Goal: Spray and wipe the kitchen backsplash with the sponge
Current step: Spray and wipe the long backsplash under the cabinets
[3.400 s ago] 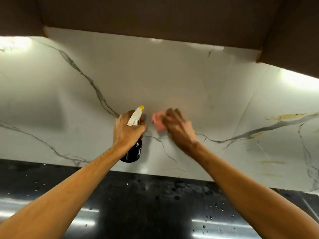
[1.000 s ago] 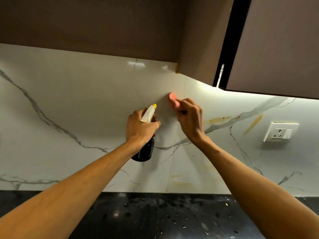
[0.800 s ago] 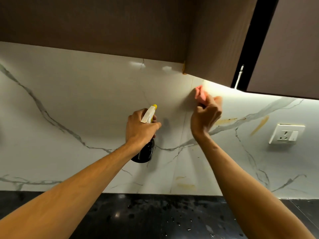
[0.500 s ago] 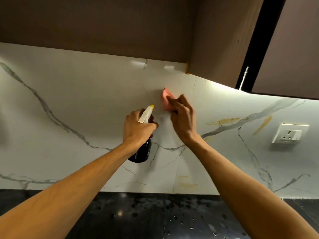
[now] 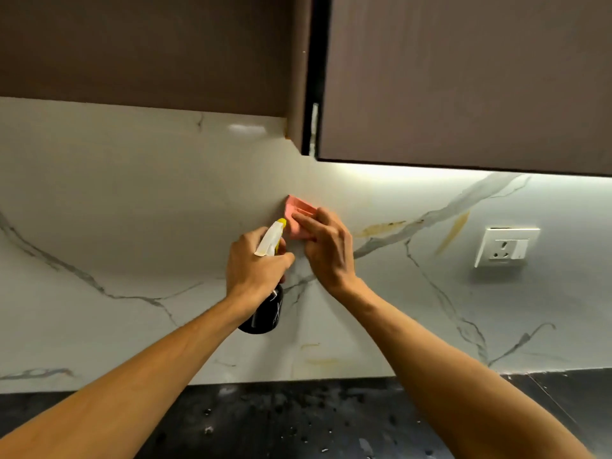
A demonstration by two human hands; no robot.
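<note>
The backsplash [image 5: 132, 233] is white marble with grey veins and some yellowish streaks. My right hand [image 5: 326, 251] presses a pink sponge [image 5: 298, 215] flat against it at the inner corner, fingers stretched over the sponge. My left hand [image 5: 256, 265] grips a spray bottle [image 5: 266, 313] just left of the sponge; the bottle has a black body and a white trigger head with a yellow nozzle tip pointing up at the wall. Most of the bottle's neck is hidden by my fingers.
Dark brown wall cabinets [image 5: 463, 77] hang low above the backsplash, with a lit strip under the right one. A white wall socket [image 5: 505, 246] sits on the right. The black countertop [image 5: 298, 422] below carries water droplets.
My right hand swept the sponge right to the corner under the cabinet, then back left and slightly down beside the bottle. My left hand kept holding the bottle in about the same place.
</note>
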